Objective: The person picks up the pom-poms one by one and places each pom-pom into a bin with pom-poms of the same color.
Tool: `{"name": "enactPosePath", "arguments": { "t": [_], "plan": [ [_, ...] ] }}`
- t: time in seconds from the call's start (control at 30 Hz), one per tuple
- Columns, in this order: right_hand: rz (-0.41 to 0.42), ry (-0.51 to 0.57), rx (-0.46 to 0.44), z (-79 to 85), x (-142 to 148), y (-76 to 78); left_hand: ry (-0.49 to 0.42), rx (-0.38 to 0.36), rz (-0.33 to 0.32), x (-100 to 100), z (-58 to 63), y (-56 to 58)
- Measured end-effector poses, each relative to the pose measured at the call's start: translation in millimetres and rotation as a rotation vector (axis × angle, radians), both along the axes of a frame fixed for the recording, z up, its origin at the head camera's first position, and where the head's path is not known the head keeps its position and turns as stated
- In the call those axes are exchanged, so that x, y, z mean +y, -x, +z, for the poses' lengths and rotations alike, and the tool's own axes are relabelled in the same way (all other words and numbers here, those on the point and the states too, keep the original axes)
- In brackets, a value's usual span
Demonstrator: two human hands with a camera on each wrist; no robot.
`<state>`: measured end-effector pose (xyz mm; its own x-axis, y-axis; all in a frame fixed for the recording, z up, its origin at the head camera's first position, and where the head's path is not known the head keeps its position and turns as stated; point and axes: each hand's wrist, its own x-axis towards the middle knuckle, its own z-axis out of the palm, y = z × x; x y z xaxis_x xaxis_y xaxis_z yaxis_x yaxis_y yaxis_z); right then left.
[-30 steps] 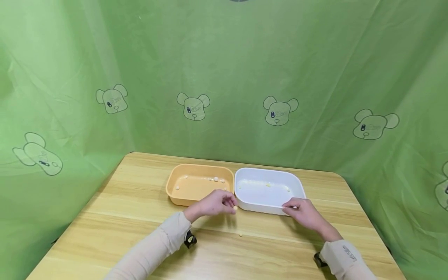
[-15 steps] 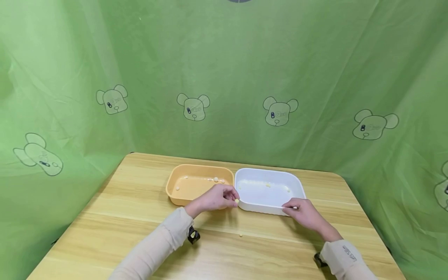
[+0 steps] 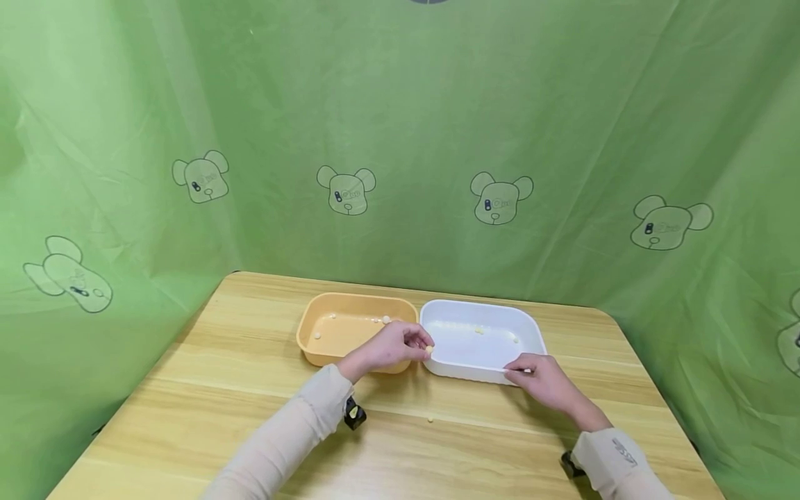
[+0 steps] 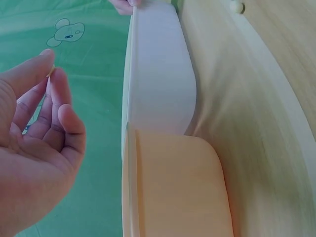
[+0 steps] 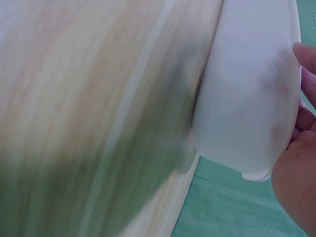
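Note:
My left hand [image 3: 390,346] pinches a small yellow ball [image 3: 429,349] between thumb and fingertips, at the near left corner of a white plastic tray [image 3: 465,371]. Only a sliver of the ball shows between the fingertips in the left wrist view, where the hand [image 4: 44,123] is above the level of the tray rims. My right hand [image 3: 544,382] grips the white tray's near rim toward its right end, thumb on the outer wall in the right wrist view. Yellow bits [image 3: 478,330] lie on the white tray's floor. Beside it stands an orange tray [image 3: 321,360], partly hidden by my left hand.
Several white balls [image 3: 317,335] are scattered in the orange tray. A small yellowish ball [image 3: 430,419] lies on the wooden table [image 3: 206,396] in front of the trays. A green curtain [image 3: 406,243] with bear faces hangs behind the table's far edge.
My left hand has moved up and slightly right with the yellow ball, from in front of the trays to the white tray's corner. The right hand stays on the rim.

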<state>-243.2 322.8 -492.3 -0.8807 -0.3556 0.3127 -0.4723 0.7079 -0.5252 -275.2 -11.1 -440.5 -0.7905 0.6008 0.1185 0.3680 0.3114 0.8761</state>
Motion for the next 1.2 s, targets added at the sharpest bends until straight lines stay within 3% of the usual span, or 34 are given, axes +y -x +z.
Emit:
{"name": "enactPosePath", "arguments": {
  "t": [0.8,1.2],
  "plan": [
    [0.001,-0.002,-0.007,-3.1,2,1.6,-0.052,0.010,0.071,23,1.6,9.8],
    [0.005,0.001,0.002,-3.1,2,2.4,-0.034,-0.039,0.147,39,4.1,19.2]
  ]
}}
